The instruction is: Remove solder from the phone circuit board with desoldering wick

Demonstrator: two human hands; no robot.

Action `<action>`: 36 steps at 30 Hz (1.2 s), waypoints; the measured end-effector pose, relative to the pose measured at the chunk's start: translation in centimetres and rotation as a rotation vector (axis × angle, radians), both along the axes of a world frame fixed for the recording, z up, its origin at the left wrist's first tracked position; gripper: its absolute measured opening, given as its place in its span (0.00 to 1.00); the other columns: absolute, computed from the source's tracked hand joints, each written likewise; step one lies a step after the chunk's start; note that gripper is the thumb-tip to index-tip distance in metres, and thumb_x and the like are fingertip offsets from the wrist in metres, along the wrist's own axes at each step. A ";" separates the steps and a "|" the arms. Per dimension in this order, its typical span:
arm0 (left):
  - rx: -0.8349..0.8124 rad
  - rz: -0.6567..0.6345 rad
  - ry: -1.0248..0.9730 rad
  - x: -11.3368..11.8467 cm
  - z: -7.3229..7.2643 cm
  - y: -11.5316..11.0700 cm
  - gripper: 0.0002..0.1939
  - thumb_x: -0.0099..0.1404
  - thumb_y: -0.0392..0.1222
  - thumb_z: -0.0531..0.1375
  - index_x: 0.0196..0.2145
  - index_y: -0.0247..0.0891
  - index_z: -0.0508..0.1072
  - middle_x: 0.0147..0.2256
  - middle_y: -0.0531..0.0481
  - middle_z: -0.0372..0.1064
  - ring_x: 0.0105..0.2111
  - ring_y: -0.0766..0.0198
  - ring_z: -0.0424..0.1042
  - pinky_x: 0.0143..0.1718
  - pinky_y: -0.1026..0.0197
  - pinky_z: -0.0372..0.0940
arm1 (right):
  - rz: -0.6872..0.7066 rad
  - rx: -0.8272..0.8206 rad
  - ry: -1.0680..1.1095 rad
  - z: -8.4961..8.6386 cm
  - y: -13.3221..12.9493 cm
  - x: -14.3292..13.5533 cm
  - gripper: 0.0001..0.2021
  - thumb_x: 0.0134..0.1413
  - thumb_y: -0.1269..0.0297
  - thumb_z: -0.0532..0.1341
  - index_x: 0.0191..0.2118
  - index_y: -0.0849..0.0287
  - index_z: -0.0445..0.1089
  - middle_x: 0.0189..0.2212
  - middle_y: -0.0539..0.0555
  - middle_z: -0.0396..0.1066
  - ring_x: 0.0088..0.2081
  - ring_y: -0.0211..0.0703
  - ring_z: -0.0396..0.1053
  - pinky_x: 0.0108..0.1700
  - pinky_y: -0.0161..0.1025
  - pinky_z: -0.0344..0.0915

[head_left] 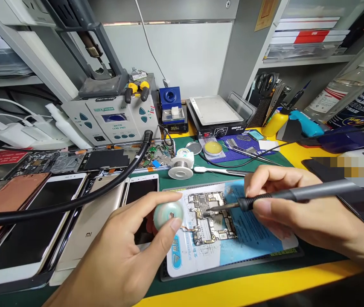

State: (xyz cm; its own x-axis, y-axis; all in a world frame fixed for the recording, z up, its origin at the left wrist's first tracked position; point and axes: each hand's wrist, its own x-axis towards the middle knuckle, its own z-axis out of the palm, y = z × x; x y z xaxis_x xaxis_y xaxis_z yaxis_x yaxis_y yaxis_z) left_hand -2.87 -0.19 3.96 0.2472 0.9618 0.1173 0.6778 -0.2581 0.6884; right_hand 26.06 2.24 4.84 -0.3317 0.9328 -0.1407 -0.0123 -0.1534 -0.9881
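A phone circuit board (215, 217) lies on a white and blue work mat (248, 243). My left hand (133, 238) is closed around a round, pale green spool of desoldering braid (168, 214), at the board's left side. From the spool a short copper-coloured braid (186, 229) reaches the board's left edge. My right hand (284, 204) grips a grey soldering iron (297, 194) like a pen. Its tip (215, 209) points left over the upper middle of the board; whether it touches I cannot tell.
Several phones (34, 226) lie at left, crossed by a thick black hose (114, 183). Behind the mat are a solder reel (181, 168), a yellow flux tin (213, 148) and a brush (220, 171). A hot-air station (114, 119) and a heating plate (215, 110) stand farther back.
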 end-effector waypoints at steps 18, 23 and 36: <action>0.165 0.025 0.055 0.8 -0.4 -0.2 0.11 0.70 0.49 0.61 0.49 0.55 0.76 0.44 0.60 0.83 0.39 0.64 0.84 0.28 0.77 0.74 | -0.042 0.452 -0.470 0.3 -1.3 -1.1 0.05 0.48 0.67 0.70 0.25 0.53 0.77 0.18 0.51 0.74 0.17 0.39 0.66 0.16 0.32 0.64; 0.091 0.076 0.007 1.0 -0.4 0.0 0.14 0.68 0.52 0.62 0.49 0.50 0.79 0.40 0.54 0.83 0.37 0.58 0.84 0.25 0.71 0.75 | -0.036 0.445 -0.498 0.7 -0.9 -1.7 0.04 0.46 0.68 0.70 0.24 0.55 0.78 0.17 0.52 0.76 0.17 0.40 0.68 0.16 0.32 0.66; 0.069 0.142 -0.040 1.7 -0.3 0.2 0.16 0.63 0.56 0.63 0.45 0.50 0.82 0.32 0.52 0.81 0.33 0.56 0.82 0.25 0.66 0.75 | -0.048 0.426 -0.462 -0.2 -1.3 -1.3 0.04 0.48 0.67 0.72 0.26 0.53 0.79 0.19 0.50 0.76 0.18 0.39 0.68 0.17 0.31 0.65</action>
State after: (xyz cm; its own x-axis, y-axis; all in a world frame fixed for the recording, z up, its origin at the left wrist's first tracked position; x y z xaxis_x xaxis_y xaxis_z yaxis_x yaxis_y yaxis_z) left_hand -1.14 0.03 3.68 0.1030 0.9761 0.1912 0.6835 -0.2091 0.6994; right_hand 24.72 0.97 4.61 -0.2823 0.9507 0.1282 0.4329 0.2455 -0.8674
